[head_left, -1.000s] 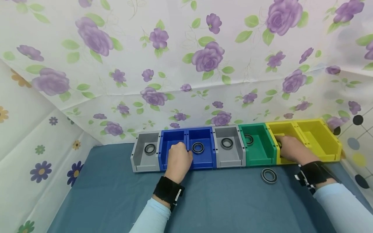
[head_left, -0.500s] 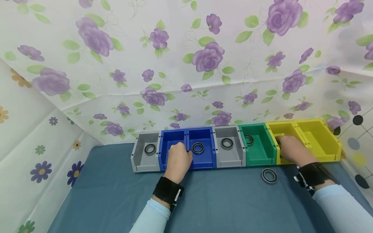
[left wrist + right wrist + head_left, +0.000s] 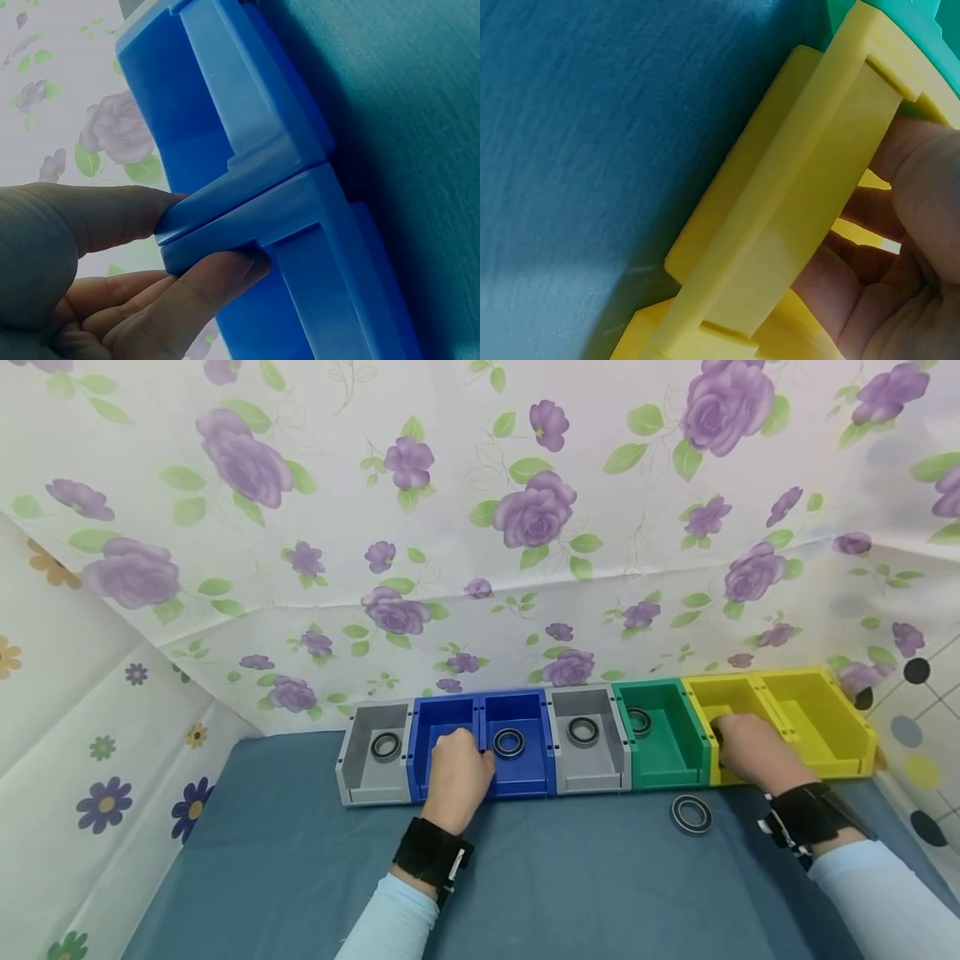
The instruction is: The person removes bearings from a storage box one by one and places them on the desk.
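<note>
My left hand (image 3: 461, 772) pinches the adjoining side walls of two blue bins (image 3: 232, 195), its thumb in one bin and a finger in the other. In the right blue bin lies a ball bearing (image 3: 509, 732). My right hand (image 3: 753, 750) reaches into the left yellow bin (image 3: 795, 187) with bent fingers. A small dark patch shows by its fingertips, near the wall toward the green bin (image 3: 667, 747); the front wall hides the fingertips in the right wrist view, so I cannot tell what they hold. Another bearing (image 3: 691, 803) lies on the cloth below the green bin.
The bins form one row against a flowered backdrop (image 3: 450, 552). Bearings also lie in the left grey bin (image 3: 369, 777), the right grey bin (image 3: 600, 770) and the green bin. A second yellow bin (image 3: 813, 714) ends the row. Blue cloth (image 3: 570, 877) covers the table.
My right hand has shifted very slightly inside the yellow bin. The left hand keeps its place on the blue bins, and the visible bearings stay put.
</note>
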Action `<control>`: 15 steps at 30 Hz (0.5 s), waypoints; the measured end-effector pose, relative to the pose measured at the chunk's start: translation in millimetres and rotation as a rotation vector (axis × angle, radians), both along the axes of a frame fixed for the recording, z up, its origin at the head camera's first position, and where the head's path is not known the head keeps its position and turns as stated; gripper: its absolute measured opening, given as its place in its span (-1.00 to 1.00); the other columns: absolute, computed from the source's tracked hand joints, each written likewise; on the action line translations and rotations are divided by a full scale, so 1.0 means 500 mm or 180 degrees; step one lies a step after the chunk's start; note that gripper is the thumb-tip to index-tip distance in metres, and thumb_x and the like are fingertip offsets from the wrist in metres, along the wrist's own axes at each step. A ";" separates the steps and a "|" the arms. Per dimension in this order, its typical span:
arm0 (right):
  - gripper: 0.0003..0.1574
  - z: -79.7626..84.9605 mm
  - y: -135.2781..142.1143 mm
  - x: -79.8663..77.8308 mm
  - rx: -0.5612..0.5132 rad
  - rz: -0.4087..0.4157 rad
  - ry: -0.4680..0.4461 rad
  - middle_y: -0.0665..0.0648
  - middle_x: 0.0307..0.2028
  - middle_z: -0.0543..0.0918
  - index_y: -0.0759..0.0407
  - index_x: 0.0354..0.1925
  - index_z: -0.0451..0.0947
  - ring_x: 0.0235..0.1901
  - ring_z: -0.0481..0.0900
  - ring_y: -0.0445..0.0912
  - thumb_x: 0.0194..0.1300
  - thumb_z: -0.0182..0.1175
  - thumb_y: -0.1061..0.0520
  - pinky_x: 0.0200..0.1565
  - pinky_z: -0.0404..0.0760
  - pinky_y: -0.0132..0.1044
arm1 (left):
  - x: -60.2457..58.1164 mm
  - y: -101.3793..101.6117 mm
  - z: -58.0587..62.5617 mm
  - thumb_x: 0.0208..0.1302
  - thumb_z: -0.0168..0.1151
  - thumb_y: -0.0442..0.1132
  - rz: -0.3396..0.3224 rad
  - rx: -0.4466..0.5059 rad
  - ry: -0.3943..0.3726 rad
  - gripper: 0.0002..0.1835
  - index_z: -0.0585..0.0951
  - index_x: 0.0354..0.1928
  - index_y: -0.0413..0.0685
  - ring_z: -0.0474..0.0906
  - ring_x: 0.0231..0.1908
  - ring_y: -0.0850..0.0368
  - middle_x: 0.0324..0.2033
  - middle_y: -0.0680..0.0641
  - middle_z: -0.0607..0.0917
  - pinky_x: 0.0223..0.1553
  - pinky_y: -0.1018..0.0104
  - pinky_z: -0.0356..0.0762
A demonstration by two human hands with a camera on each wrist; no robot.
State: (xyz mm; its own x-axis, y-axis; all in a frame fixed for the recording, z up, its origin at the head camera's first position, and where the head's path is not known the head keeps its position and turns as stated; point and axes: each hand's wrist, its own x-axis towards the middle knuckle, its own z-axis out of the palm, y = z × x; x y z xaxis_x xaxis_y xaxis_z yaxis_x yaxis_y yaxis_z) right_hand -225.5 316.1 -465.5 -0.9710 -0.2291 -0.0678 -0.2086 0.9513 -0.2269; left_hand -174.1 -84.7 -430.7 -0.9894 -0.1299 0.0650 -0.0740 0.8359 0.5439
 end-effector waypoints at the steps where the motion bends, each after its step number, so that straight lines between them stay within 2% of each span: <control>1: -0.89 -0.002 0.002 -0.001 0.0003 0.0003 0.0024 0.11 -0.57 0.50 0.29 -0.38 0.53 -0.56 0.37 -0.04 0.15 0.05 0.37 -0.48 0.35 -0.23 | 0.000 0.000 0.000 0.19 0.23 -0.22 -0.0001 -0.0001 0.0011 -0.56 0.37 -0.82 0.00 0.29 -0.84 0.24 -0.83 0.12 0.21 -0.85 0.45 0.13; 10: -0.98 -0.003 0.010 0.007 -0.0162 -0.0048 0.0119 0.10 -0.59 0.49 0.30 -0.43 0.51 -0.58 0.36 -0.05 0.07 0.15 0.33 -0.52 0.32 -0.25 | 0.000 0.001 -0.002 0.17 0.24 -0.22 0.0015 -0.0036 0.0068 -0.55 0.36 -0.83 0.00 0.25 -0.84 0.26 -0.82 0.13 0.18 -0.85 0.45 0.10; 15: -0.75 0.015 0.008 0.015 -0.0213 -0.0185 0.0098 0.19 -0.52 0.56 0.41 -0.25 0.53 -0.56 0.41 -0.03 0.13 0.20 0.22 -0.55 0.38 -0.26 | 0.000 0.001 -0.003 0.17 0.26 -0.20 0.0047 -0.0042 0.0073 -0.56 0.38 -0.82 0.00 0.28 -0.84 0.25 -0.83 0.12 0.20 -0.86 0.45 0.12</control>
State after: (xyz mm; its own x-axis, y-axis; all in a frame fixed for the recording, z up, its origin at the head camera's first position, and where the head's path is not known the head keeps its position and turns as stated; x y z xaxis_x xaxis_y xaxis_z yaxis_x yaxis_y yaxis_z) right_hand -218.2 320.2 -457.9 -0.9842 -0.1752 -0.0242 -0.1612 0.9450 -0.2847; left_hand -174.2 -84.2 -432.0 -0.9856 -0.1435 0.0893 -0.0741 0.8419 0.5346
